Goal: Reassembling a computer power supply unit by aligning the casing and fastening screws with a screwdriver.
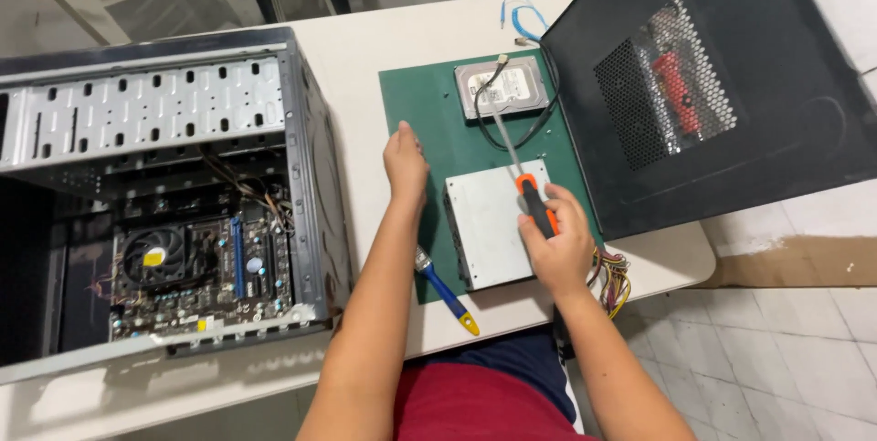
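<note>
My right hand (559, 245) grips a screwdriver (523, 176) with an orange and black handle; its long shaft points away toward a hard drive (504, 87) at the far end of the green mat (422, 121). Under that hand lies a silver drive box (493, 222) on the mat. My left hand (405, 162) rests flat on the mat to the left of the box, fingers together, holding nothing. A blue-handled brush (445, 289) with a yellow tip lies near my left forearm.
An open computer case (164, 194) lies at the left with its motherboard and fan showing. A black side panel (713, 85) with mesh vents covers the right of the white table (365, 48). Coloured wires (614, 278) hang at the table edge. A blue cable (523, 16) lies at the back.
</note>
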